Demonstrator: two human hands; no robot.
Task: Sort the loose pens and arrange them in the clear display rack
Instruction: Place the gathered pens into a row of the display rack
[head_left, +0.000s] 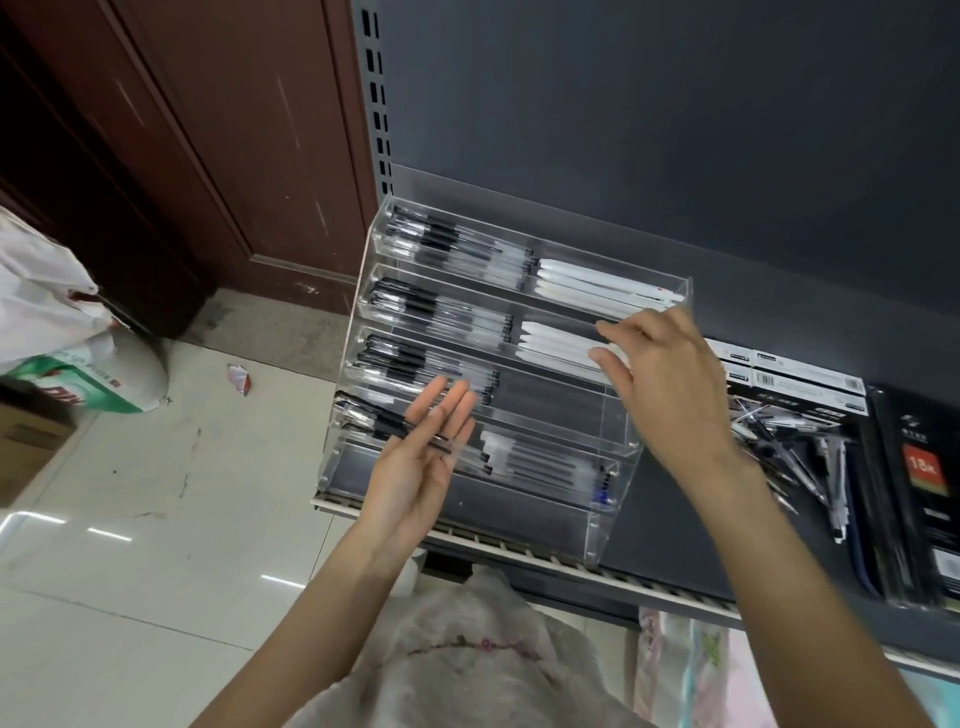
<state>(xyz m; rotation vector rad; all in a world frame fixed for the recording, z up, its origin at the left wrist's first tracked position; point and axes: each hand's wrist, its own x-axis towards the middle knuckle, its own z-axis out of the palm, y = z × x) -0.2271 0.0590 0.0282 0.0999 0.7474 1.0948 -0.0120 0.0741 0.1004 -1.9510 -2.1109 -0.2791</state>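
A clear display rack (613, 447) with stepped tiers stands on a dark shelf (675, 530) at the centre of the frame. Black-capped pens (415, 306) fill the left halves of its tiers, and white pens (587, 280) lie in the right halves of the upper two. The left hand (415, 467) reaches over the lower tier, palm up, fingers straight and close together, touching a black pen (384, 423). The right hand (670, 384) hovers at the second tier's right end, fingers loosely bent, slightly apart, holding nothing visible. Loose pens (789, 447) lie in a heap on the shelf at the right of the frame.
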